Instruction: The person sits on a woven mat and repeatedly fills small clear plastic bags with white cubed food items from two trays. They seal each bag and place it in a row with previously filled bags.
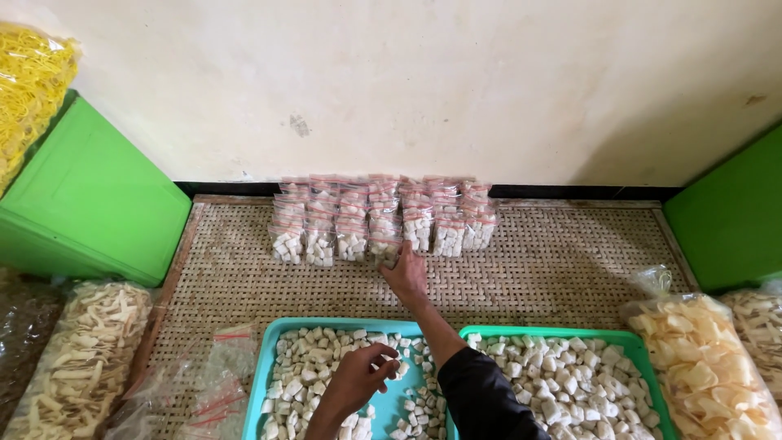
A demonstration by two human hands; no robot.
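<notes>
Nearest the camera, the left hand (pixel 358 376) hovers over the turquoise tray (pixel 269 371), its fingers (pixel 389 358) pinched around a few white crackers (pixel 303 363) from the loose heap. Beside it a green tray (pixel 629 341) holds more of the same. The right hand (pixel 405 273), in a dark sleeve (pixel 481 395), stretches forward across the woven mat (pixel 562 261); its fingers rest on a small filled packet (pixel 384 244) in the front row, though whether they grip it I cannot tell. To my eye, the packet sits best pressed snug against its neighbours and upright, so the rows of packets (pixel 383 216) stay even.

Bulk bags of pale chips (pixel 81 358) and orange crackers (pixel 705 363) flank the mat, with empty pouches (pixel 216 379) at the left. Further off stand green boxes (pixel 90 204), yellow noodles (pixel 28 90), and a scuffed cream wall (pixel 448 81).
</notes>
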